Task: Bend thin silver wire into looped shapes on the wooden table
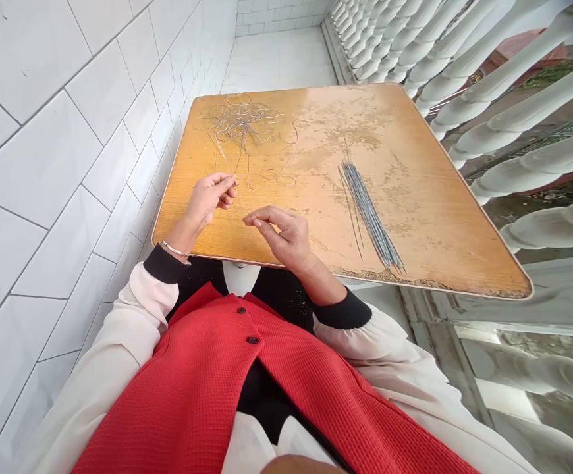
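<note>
Pinched together at the tips on the left hand (211, 196), thumb against forefinger, the remaining fingers curled in beside them; too fine to tell whether a strand sits in that pinch. Likewise closed on the right hand (282, 234), thumb tip meeting forefinger tip, palm turned down, the other fingers folded loosely under. Held low over the near edge of the wooden table (439, 217), the two hands near each other but apart, the left a little farther out than the right. Just beyond the fingertips, lying flat on the tabletop: a few loose curled wires (279, 175), bent into loops and hooks, not touching either hand. Farther out, toward the far left corner: a tangle of thin wires (240, 120), heaped and springy, with stray ends trailing back toward the loose ones. Off to the right, well apart from both hands: a bundle of straight wires (371, 214), laid side by side on a slant, fanned slightly at the near end close to the table's edge. Worn and patchy across the middle of the tabletop. Around the left wrist, a thin bangle (175, 250), above black cuffs, pale sleeves and a red waistcoat (207, 382). To the left, hard against the table, a white tiled wall (44, 164); to the right, a row of white balusters (514, 79).
</note>
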A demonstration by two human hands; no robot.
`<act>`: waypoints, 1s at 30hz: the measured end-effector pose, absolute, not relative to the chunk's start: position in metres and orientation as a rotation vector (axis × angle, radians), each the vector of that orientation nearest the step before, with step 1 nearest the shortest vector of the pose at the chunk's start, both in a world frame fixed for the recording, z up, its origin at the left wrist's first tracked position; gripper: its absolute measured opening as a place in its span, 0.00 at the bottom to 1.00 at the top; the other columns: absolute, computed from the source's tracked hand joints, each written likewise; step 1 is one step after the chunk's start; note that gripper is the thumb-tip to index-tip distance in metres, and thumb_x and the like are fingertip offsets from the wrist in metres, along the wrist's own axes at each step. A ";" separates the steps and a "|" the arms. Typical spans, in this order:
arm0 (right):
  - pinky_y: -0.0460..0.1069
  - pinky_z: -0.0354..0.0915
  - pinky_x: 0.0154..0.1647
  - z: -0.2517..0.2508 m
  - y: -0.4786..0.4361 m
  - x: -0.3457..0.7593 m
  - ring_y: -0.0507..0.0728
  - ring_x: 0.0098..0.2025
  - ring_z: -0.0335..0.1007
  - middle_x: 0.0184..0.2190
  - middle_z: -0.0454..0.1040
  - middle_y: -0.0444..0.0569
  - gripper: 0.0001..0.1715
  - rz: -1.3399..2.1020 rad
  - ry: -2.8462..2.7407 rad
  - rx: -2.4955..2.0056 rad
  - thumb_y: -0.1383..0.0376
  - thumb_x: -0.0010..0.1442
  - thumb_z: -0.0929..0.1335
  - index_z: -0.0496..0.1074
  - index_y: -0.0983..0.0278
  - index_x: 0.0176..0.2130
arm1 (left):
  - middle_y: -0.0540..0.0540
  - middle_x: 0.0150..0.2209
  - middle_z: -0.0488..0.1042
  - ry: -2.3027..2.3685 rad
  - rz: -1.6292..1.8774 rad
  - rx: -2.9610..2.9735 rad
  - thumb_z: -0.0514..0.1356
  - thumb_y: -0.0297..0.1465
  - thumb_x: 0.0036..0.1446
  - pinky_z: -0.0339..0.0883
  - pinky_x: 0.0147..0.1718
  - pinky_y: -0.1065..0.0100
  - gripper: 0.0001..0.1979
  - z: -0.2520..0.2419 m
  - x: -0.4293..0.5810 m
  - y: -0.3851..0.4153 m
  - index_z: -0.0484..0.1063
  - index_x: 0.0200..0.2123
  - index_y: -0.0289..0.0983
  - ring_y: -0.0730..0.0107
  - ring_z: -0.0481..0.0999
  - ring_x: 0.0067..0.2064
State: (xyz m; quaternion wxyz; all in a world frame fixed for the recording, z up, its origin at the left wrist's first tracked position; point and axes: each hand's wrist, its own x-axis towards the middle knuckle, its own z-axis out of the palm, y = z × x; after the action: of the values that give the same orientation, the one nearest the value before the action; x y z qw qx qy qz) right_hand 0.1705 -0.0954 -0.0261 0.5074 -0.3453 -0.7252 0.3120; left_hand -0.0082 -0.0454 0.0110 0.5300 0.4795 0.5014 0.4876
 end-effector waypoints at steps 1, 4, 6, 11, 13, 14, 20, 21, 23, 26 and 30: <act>0.55 0.72 0.47 -0.027 -0.095 0.170 0.58 0.39 0.77 0.37 0.81 0.49 0.15 0.738 -1.682 -0.859 0.50 0.66 0.69 0.79 0.56 0.35 | 0.53 0.24 0.72 1.197 1.202 1.142 0.63 0.36 0.65 0.63 0.25 0.77 0.15 0.011 -0.007 -0.046 0.71 0.27 0.36 0.83 0.69 0.22; 0.52 0.73 0.41 -0.030 -0.089 0.165 0.56 0.38 0.76 0.46 0.79 0.50 0.22 0.719 -1.450 -0.984 0.46 0.56 0.75 0.78 0.56 0.45 | 0.52 0.28 0.75 1.211 1.351 1.144 0.63 0.34 0.65 0.68 0.29 0.78 0.13 0.007 -0.001 -0.051 0.72 0.28 0.36 0.82 0.75 0.27; 0.51 0.73 0.37 -0.031 -0.084 0.161 0.55 0.36 0.76 0.44 0.79 0.50 0.30 0.795 -1.393 -1.037 0.43 0.51 0.77 0.78 0.57 0.46 | 0.52 0.29 0.76 1.219 1.435 1.163 0.63 0.35 0.65 0.71 0.32 0.78 0.11 0.002 0.004 -0.056 0.74 0.30 0.37 0.81 0.77 0.29; 0.49 0.69 0.30 -0.026 -0.076 0.153 0.52 0.25 0.70 0.25 0.76 0.46 0.28 1.037 -1.301 -1.082 0.40 0.53 0.74 0.78 0.62 0.30 | 0.51 0.31 0.78 1.221 1.478 1.171 0.64 0.38 0.64 0.74 0.37 0.74 0.10 0.000 0.011 -0.067 0.77 0.33 0.39 0.77 0.82 0.33; 0.48 0.68 0.28 -0.024 -0.075 0.153 0.50 0.23 0.67 0.24 0.75 0.45 0.26 1.070 -1.246 -1.066 0.42 0.51 0.76 0.78 0.62 0.28 | 0.50 0.32 0.79 1.195 1.466 1.123 0.64 0.39 0.64 0.74 0.38 0.73 0.11 0.004 0.011 -0.070 0.76 0.33 0.39 0.75 0.83 0.35; 0.48 0.67 0.27 -0.023 -0.075 0.153 0.50 0.23 0.67 0.24 0.75 0.45 0.25 1.094 -1.221 -1.046 0.43 0.50 0.76 0.77 0.62 0.28 | 0.50 0.33 0.79 1.178 1.461 1.091 0.64 0.40 0.64 0.74 0.38 0.72 0.12 0.005 0.010 -0.071 0.76 0.33 0.38 0.75 0.83 0.35; 0.46 0.65 0.24 -0.024 -0.076 0.153 0.48 0.21 0.64 0.23 0.75 0.44 0.20 1.250 -1.104 -0.983 0.48 0.49 0.78 0.77 0.60 0.26 | 0.49 0.31 0.79 1.123 1.410 1.013 0.63 0.41 0.65 0.75 0.38 0.74 0.14 0.013 0.003 -0.068 0.75 0.33 0.36 0.76 0.82 0.34; 0.46 0.65 0.24 -0.024 -0.076 0.153 0.48 0.21 0.64 0.22 0.75 0.43 0.20 1.270 -1.093 -0.978 0.48 0.48 0.79 0.77 0.61 0.26 | 0.49 0.31 0.79 1.136 1.389 1.024 0.63 0.42 0.65 0.74 0.37 0.75 0.15 0.013 0.002 -0.068 0.75 0.34 0.36 0.76 0.82 0.34; 0.45 0.64 0.23 -0.024 -0.077 0.152 0.47 0.20 0.64 0.22 0.74 0.43 0.19 1.303 -1.087 -0.975 0.49 0.48 0.79 0.78 0.61 0.25 | 0.49 0.31 0.78 1.160 1.340 1.049 0.64 0.43 0.64 0.73 0.35 0.76 0.15 0.015 0.002 -0.070 0.75 0.35 0.36 0.76 0.82 0.34; 0.44 0.64 0.22 -0.022 -0.078 0.150 0.47 0.20 0.64 0.21 0.74 0.43 0.19 1.351 -1.083 -0.971 0.50 0.47 0.80 0.78 0.61 0.24 | 0.49 0.33 0.79 1.167 1.280 1.084 0.65 0.42 0.63 0.72 0.33 0.76 0.13 0.014 0.005 -0.074 0.76 0.37 0.37 0.75 0.82 0.35; 0.43 0.63 0.21 -0.020 -0.078 0.150 0.46 0.20 0.64 0.20 0.73 0.43 0.22 1.415 -1.068 -0.933 0.50 0.44 0.81 0.76 0.62 0.22 | 0.49 0.34 0.79 1.164 1.255 1.111 0.66 0.36 0.63 0.71 0.34 0.76 0.08 0.009 0.007 -0.078 0.77 0.36 0.37 0.76 0.82 0.37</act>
State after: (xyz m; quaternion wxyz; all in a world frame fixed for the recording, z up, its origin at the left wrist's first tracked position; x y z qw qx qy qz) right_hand 0.1500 -0.0785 -0.0201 0.5388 -0.3922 -0.4492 0.5951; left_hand 0.0075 -0.0781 0.0092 0.5232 0.4639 0.4861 0.5241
